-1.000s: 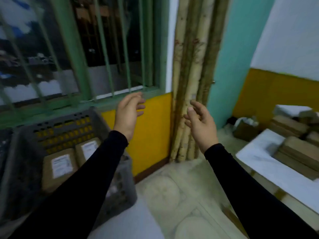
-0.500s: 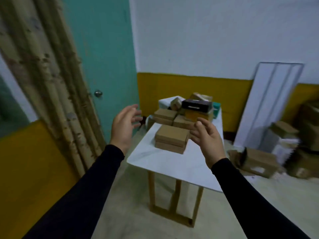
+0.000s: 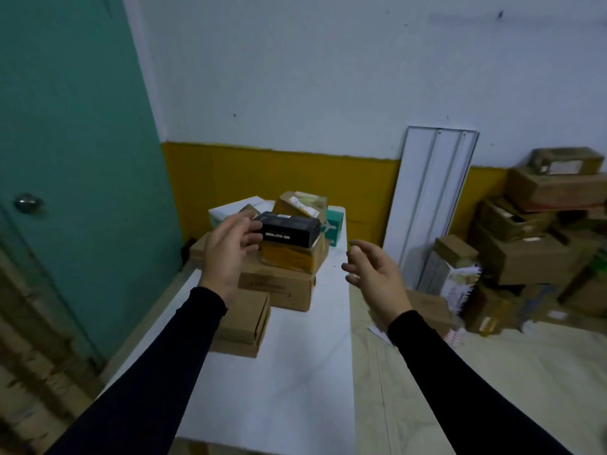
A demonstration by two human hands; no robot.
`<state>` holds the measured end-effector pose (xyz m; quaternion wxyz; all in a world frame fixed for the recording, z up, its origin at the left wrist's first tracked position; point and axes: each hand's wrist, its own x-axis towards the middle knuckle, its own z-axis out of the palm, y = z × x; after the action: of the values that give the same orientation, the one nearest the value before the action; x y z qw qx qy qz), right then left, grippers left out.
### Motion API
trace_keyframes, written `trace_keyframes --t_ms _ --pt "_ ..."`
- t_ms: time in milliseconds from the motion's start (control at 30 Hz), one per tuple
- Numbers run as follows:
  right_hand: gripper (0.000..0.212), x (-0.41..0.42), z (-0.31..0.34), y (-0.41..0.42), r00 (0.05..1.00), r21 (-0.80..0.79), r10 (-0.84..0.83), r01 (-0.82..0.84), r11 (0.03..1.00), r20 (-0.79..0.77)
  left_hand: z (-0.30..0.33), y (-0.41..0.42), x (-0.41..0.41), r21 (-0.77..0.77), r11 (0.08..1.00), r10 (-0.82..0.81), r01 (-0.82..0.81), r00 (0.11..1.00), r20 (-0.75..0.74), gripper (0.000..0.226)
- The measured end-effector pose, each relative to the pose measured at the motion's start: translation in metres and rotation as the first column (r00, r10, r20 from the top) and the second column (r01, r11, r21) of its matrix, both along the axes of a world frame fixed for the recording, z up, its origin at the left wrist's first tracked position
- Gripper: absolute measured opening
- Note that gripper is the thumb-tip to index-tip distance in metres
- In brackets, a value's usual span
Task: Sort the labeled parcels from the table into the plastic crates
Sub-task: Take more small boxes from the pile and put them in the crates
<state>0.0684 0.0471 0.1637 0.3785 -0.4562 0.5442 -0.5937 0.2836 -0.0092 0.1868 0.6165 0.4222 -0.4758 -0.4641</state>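
A white table [image 3: 289, 382] carries a heap of parcels at its far end. A black box [image 3: 290, 229] lies on top of a yellow-taped carton [image 3: 292, 259], which rests on a larger brown box [image 3: 279, 289]. Two flat brown boxes [image 3: 244, 323] are stacked nearer to me on the left. My left hand [image 3: 230, 249] hovers open over the pile, fingertips close to the black box's left end. My right hand [image 3: 374, 274] is open above the table's right edge, holding nothing. No crate is in view.
A teal door [image 3: 75, 152] with a round knob stands to the left. A white panel [image 3: 430, 198] leans on the back wall. Cardboard boxes [image 3: 532, 244] are piled on the floor at right, and a brown box [image 3: 427, 307] lies just past the table's right edge.
The view has swung right from the window and the grey crate to face the table. Both empty hands have come closer to the parcel pile.
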Motion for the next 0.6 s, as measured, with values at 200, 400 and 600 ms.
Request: trace_keyframes --t_ms 200,400,600 --pt "0.025 -0.068 -0.026 -0.107 0.994 0.028 0.105 -0.104 0.994 -0.029 -0.02 -0.072 -0.056 0.023 0.989 0.146 -0.147 0.989 0.027 0.024" --pt "0.016 -0.109 -0.039 -0.2 0.93 0.106 0.343 -0.331 0.938 -0.132 -0.037 -0.107 -0.106 0.117 0.923 0.362 -0.366 0.931 0.055 0.021" --pt "0.014 -0.087 -0.052 -0.253 0.776 0.15 0.596 -0.577 0.803 -0.206 -0.063 -0.108 -0.096 0.194 0.765 0.585 -0.614 0.789 0.19 0.018"
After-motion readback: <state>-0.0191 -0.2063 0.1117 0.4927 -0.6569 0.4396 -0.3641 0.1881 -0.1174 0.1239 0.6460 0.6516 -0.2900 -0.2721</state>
